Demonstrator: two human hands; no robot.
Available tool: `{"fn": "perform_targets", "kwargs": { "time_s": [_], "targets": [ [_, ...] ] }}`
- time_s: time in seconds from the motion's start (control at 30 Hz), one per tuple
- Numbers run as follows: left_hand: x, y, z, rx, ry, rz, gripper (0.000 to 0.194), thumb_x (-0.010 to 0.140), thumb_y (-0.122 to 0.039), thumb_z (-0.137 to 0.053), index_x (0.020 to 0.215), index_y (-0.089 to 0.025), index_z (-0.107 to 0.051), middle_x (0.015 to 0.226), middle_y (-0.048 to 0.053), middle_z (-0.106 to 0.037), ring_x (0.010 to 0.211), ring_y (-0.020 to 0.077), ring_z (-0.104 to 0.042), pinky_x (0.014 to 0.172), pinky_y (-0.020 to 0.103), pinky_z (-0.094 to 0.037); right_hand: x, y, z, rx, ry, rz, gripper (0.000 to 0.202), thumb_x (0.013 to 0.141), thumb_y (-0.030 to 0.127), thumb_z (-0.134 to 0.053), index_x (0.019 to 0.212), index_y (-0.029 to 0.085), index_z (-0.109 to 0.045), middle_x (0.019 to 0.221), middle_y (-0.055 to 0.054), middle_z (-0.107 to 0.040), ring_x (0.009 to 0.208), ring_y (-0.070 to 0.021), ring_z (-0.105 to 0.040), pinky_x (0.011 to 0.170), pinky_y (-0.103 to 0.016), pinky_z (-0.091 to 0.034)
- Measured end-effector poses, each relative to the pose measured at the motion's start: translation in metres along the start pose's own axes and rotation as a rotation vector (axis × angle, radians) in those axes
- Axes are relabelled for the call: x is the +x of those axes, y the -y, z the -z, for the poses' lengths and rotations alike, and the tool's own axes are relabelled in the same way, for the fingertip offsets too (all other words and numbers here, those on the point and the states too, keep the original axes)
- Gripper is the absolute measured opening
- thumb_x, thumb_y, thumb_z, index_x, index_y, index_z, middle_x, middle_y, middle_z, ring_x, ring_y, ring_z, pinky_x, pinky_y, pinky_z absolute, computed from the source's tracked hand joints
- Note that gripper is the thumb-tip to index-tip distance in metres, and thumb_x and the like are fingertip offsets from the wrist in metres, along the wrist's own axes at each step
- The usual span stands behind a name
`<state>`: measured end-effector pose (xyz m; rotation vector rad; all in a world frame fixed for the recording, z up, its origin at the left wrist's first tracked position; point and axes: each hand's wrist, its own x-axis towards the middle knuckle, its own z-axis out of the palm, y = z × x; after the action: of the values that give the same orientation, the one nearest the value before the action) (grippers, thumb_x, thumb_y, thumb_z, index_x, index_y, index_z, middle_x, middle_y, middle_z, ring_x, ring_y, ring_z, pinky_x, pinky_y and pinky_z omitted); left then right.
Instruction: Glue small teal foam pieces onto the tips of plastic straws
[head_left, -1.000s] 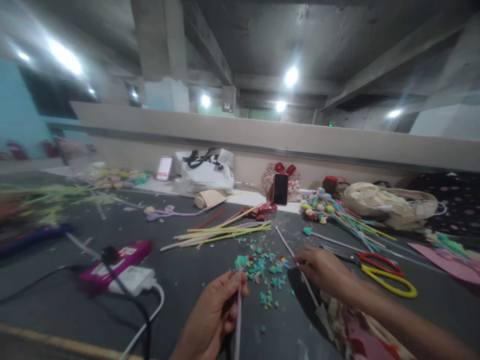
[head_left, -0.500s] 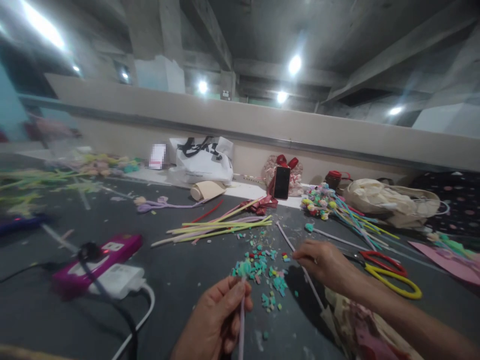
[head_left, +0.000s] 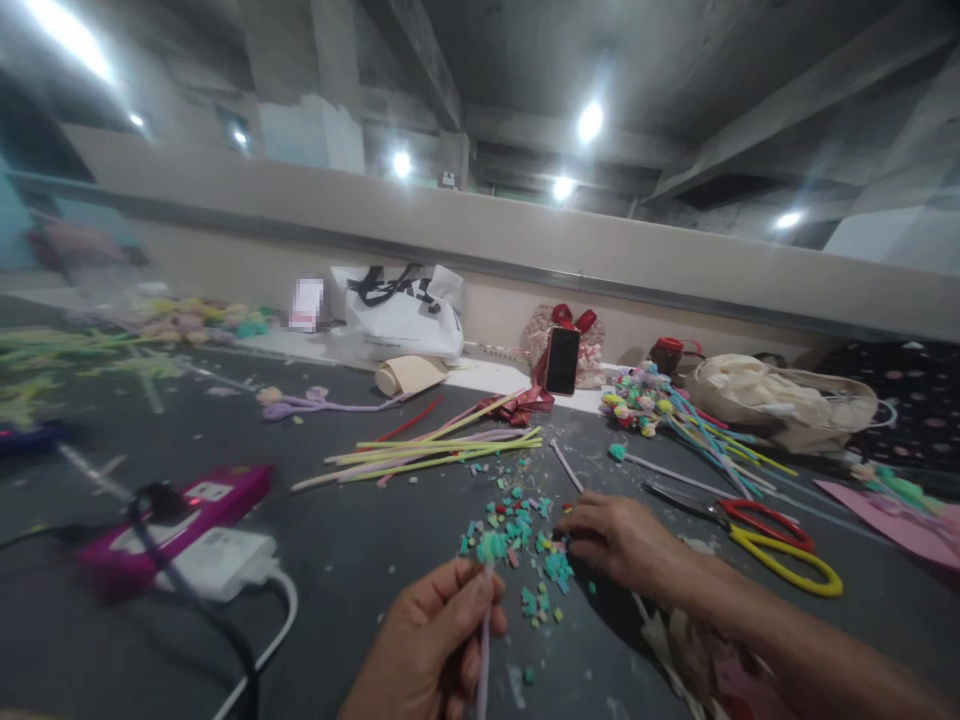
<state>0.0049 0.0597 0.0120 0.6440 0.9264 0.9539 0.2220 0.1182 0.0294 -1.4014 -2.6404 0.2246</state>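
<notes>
My left hand [head_left: 442, 630] is closed, with thumb and forefinger pinching a lilac pipe-cleaner stem [head_left: 484, 650]. A small teal tuft [head_left: 491, 547] tops the stem, just above the fingertips. Around and beyond it lie many small teal, red, yellow and pink bits [head_left: 556, 570], scattered on the dark tabletop [head_left: 337, 620]. My right hand [head_left: 619, 540] is at the right edge of these bits, fingers bent downward and together; whatever is between the fingertips is hidden. Another lilac stem [head_left: 568, 465] passes beneath that hand.
Scissors [head_left: 780, 545] with red and yellow handles lie beyond my right forearm. Behind are yellow and lilac stems [head_left: 442, 455], a phone [head_left: 562, 360], a bundle of colourful stems [head_left: 645, 400] and a white bag [head_left: 405, 320]. A purple power strip [head_left: 225, 500] with cables sits left.
My right hand has moved left and down to the edge of the coloured bits. My left hand keeps its hold on the stem, nearly still. The view has shifted slightly.
</notes>
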Motion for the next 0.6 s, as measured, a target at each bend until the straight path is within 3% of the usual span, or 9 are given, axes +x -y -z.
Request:
{"fn": "perform_targets", "kwargs": {
  "time_s": [0.17, 0.4, 0.6],
  "targets": [
    [-0.002, 0.001, 0.0, -0.029, -0.015, -0.037, 0.027, 0.058, -0.039, -0.066, 0.06, -0.014, -0.057, 0.048, -0.004, -0.054, 0.028, -0.0023, -0.028, 0.029, 0.01, -0.018, 0.0, 0.008, 0.005, 0.017, 0.04, 0.051, 0.009, 0.072, 0.016, -0.053, 0.074, 0.02, -0.06, 0.069, 0.002, -0.058, 0.062, -0.0102, -0.055, 0.054, -0.016, -0.037],
    [-0.001, 0.002, 0.0, -0.054, -0.039, -0.053, 0.028, 0.056, -0.04, -0.067, 0.062, -0.014, -0.057, 0.05, -0.003, -0.056, 0.028, -0.0022, -0.029, 0.028, 0.01, -0.018, 0.023, 0.022, -0.001, -0.049, -0.003, 0.098, 0.024, 0.08, 0.012, -0.038, 0.093, 0.017, -0.058, 0.085, -0.006, -0.056, 0.073, -0.0145, -0.053, 0.063, -0.022, -0.037],
    [-0.002, 0.0, -0.001, -0.057, -0.018, -0.041, 0.025, 0.058, -0.037, -0.066, 0.058, -0.014, -0.056, 0.039, -0.005, -0.047, 0.027, -0.0015, -0.027, 0.027, 0.01, -0.02, -0.001, 0.026, 0.01, -0.01, 0.088, 0.182, 0.018, 0.08, 0.014, -0.042, 0.081, 0.02, -0.059, 0.077, -0.002, -0.058, 0.073, -0.0126, -0.054, 0.063, -0.019, -0.037]
  ]
}}
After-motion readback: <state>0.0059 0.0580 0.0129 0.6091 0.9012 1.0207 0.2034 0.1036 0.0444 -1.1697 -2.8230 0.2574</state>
